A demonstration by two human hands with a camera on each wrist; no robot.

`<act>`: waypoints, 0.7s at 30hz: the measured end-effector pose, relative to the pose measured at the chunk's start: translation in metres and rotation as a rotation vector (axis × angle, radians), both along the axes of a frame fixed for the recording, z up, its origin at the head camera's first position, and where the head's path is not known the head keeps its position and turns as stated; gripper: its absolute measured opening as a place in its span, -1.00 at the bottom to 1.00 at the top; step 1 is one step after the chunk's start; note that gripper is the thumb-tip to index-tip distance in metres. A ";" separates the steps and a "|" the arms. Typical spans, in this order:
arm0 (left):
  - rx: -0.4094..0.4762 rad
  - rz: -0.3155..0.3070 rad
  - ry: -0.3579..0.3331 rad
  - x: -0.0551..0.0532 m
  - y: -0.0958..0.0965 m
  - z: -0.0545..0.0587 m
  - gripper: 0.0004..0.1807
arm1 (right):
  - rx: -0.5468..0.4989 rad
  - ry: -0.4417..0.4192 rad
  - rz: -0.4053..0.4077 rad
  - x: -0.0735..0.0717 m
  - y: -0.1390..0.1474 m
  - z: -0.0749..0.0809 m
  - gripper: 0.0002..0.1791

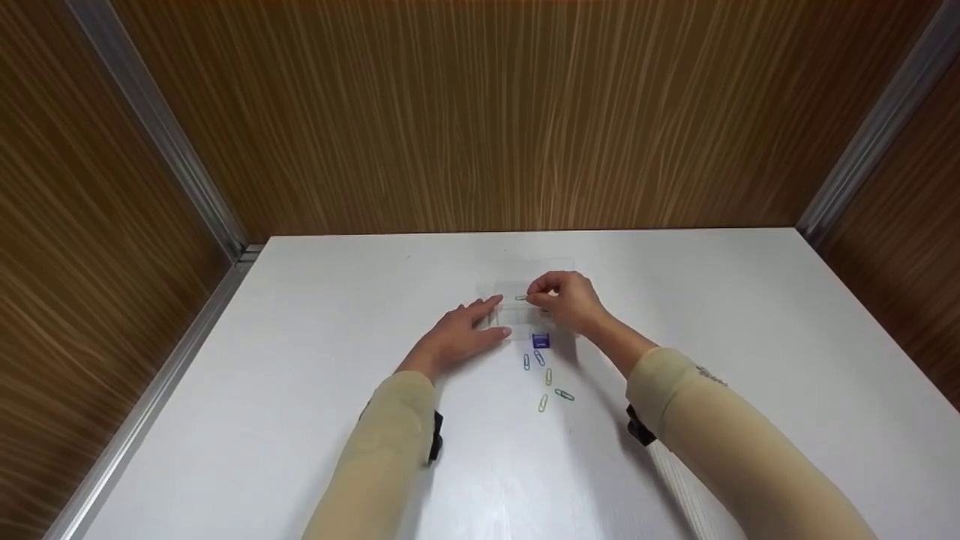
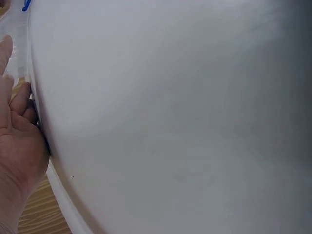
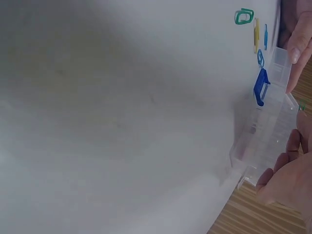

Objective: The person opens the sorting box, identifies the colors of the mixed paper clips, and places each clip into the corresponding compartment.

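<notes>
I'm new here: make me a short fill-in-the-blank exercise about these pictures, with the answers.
The right hand pinches a ____.
Five loose paper clips lie on the white table: two blue, two yellow and one ____.
The latch on the clear plastic box is coloured ____.
Missing words: paper clip; green; blue.

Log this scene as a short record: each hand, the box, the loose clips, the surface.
left_hand: left hand rests against the left end of the box
right_hand: right hand pinches a small paper clip above the box
box: clear plastic box on the table; blue clasp at its near side
loose_clips: five, nearer the person than the box: two blue clips, two yellow clips, one green clip
surface: white table
</notes>
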State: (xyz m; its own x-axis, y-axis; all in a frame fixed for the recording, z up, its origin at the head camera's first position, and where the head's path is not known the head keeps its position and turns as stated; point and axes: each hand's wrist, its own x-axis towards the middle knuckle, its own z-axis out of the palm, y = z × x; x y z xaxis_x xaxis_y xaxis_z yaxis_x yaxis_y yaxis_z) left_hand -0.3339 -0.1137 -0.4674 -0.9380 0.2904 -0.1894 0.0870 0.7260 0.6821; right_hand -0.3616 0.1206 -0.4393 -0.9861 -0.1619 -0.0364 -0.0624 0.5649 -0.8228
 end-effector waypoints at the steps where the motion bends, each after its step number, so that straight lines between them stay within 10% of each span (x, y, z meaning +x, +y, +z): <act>1: -0.002 -0.001 -0.001 0.000 0.001 0.000 -0.23 | 0.006 -0.002 -0.006 0.000 0.001 -0.001 -0.91; 21: -0.004 -0.012 0.005 -0.005 0.007 -0.001 -0.22 | 0.026 0.086 0.116 0.031 0.041 0.010 -0.75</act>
